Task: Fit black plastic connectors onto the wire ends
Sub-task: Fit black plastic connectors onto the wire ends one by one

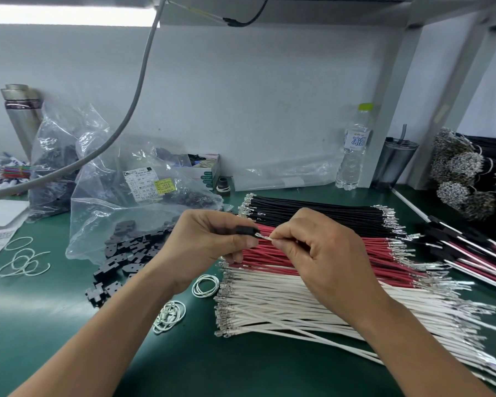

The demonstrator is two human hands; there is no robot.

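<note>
My left hand (pixel 209 242) pinches a black plastic connector (pixel 245 231) above the wire piles. My right hand (pixel 318 247) grips a white wire, and its metal terminal (pixel 263 236) sits at the connector's opening. Below the hands lie three rows of cut wires with metal terminals: black wires (pixel 321 213) at the back, red wires (pixel 384 253) in the middle, white wires (pixel 312 308) nearest me. Loose black connectors (pixel 126 262) spill from a clear bag (pixel 103 222) on the green mat to the left.
Finished wire sets with black connectors (pixel 470 247) lie at the right, beside bundled wires (pixel 464 179). White rubber bands (pixel 205 285) are scattered on the mat. A water bottle (pixel 354 150), a dark cup (pixel 393 164), a steel flask (pixel 20 116) and a hanging grey cable (pixel 121 127) stand at the back.
</note>
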